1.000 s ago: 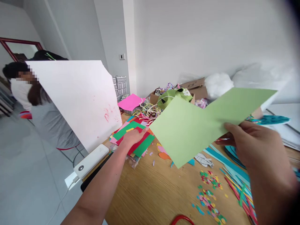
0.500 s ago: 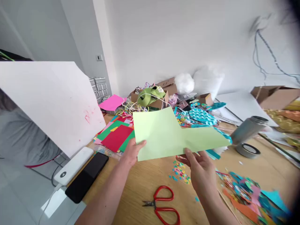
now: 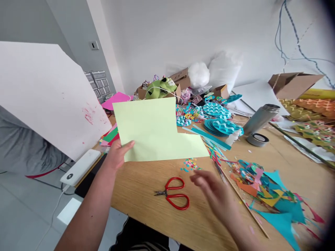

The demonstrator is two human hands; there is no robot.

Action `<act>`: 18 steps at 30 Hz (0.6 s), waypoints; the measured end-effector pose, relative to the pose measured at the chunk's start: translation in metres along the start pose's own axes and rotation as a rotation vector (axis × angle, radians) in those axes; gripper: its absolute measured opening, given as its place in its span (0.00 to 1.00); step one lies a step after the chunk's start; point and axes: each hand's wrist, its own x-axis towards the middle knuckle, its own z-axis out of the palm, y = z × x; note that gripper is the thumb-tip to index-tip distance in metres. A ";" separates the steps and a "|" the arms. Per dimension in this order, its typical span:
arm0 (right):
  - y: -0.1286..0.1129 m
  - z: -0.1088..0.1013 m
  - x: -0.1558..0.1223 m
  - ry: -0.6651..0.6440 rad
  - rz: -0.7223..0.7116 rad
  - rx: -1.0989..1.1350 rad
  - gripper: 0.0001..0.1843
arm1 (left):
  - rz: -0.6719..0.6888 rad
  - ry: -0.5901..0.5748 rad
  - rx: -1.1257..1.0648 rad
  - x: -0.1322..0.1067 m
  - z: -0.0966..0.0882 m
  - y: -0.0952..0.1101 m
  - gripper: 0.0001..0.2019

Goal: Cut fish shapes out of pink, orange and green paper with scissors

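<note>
Moved off my L-shaped pale-green paper (image 3: 149, 132): right hand (image 3: 213, 190), empty | left hand (image 3: 117, 155) pinching it | likely positioning; next: maybe red-handled metal scissors (image 3: 165, 192), table's near edge (image 3: 142, 218)

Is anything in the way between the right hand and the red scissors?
Nothing I can see! Between the right hand and the red scissors only wooden tabletop shows. The little paper bits lie farther back, by the green paper.
</note>
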 end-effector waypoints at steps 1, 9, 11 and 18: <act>0.003 0.007 -0.008 -0.099 -0.098 -0.168 0.14 | -0.010 0.003 0.027 -0.003 -0.007 0.003 0.24; 0.016 0.041 -0.032 -0.187 -0.671 -0.841 0.26 | -0.207 -0.123 0.120 -0.023 -0.051 0.016 0.25; 0.011 0.041 -0.031 -0.146 -0.714 -0.888 0.28 | -0.240 -0.137 0.139 -0.025 -0.055 0.014 0.25; 0.007 0.034 -0.038 -0.207 -0.792 -0.883 0.19 | -0.305 -0.140 0.137 -0.025 -0.061 0.005 0.24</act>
